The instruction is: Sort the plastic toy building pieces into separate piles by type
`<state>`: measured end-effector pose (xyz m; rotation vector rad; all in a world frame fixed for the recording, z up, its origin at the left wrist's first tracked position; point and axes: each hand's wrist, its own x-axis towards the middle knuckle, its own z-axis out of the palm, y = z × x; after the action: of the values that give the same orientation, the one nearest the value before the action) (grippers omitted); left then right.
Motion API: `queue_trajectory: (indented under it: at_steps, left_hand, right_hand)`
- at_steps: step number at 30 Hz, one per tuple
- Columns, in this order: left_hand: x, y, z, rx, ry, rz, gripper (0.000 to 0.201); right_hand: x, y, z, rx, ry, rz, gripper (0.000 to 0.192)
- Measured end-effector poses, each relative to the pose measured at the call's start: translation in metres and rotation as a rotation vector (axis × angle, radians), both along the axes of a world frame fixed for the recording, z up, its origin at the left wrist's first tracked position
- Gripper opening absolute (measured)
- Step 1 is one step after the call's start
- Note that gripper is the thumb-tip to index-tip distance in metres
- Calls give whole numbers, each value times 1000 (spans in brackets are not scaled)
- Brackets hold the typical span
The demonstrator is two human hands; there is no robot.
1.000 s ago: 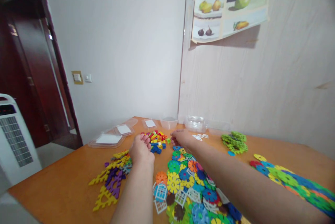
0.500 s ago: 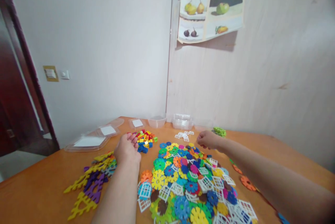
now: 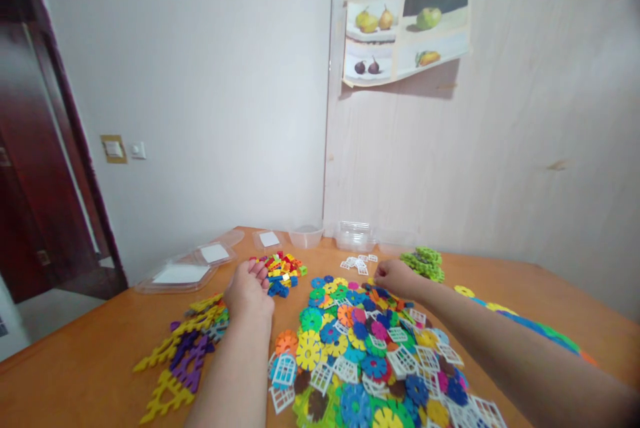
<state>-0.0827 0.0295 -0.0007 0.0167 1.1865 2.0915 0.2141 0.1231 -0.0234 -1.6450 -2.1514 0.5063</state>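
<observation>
My left hand [image 3: 249,291] lies palm up with its fingers loosely curled, right beside a small heap of little coloured bricks [image 3: 284,267]; I cannot make out anything in the palm. My right hand [image 3: 395,277] reaches across a big pile of flat coloured gear-shaped discs and white window pieces [image 3: 360,348]. Its fingers are drawn together at the pile's far edge, and what they pinch is hidden. A few loose white window pieces [image 3: 357,262] lie just beyond it.
On the orange table [image 3: 90,368], yellow and purple flat pieces [image 3: 185,348] lie at the left and a green piece heap [image 3: 424,261] at the back. Clear lids [image 3: 180,275] and tubs [image 3: 355,235] line the wall. A disc row [image 3: 530,328] runs right.
My right hand went from beside the brick heap over to the green heap, then back to the far edge of the disc pile. My left hand stayed palm up. The view swung right.
</observation>
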Motion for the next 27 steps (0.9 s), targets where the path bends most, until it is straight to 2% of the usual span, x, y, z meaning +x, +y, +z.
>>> queue_trajectory:
  at_steps: [4, 9, 15, 21, 27]
  left_hand:
    - [0, 0, -1, -3, 1, -1, 8]
    - [-1, 0, -1, 0, -6, 2, 9]
    - [-1, -2, 0, 6, -21, 11, 9]
    - [-1, 0, -2, 2, -29, 14, 12]
    - [0, 2, -4, 5, -32, 18, 13]
  right_hand:
    - [-35, -2, 6, -19, 125, 31, 7]
    - [-103, -5, 4, -126, 251, 115, 7]
    - [-166, -4, 1, -275, 264, 175, 22]
    - [-195, 6, 2, -346, 299, 170, 33]
    - [-195, 3, 7, -350, 387, 174, 33]
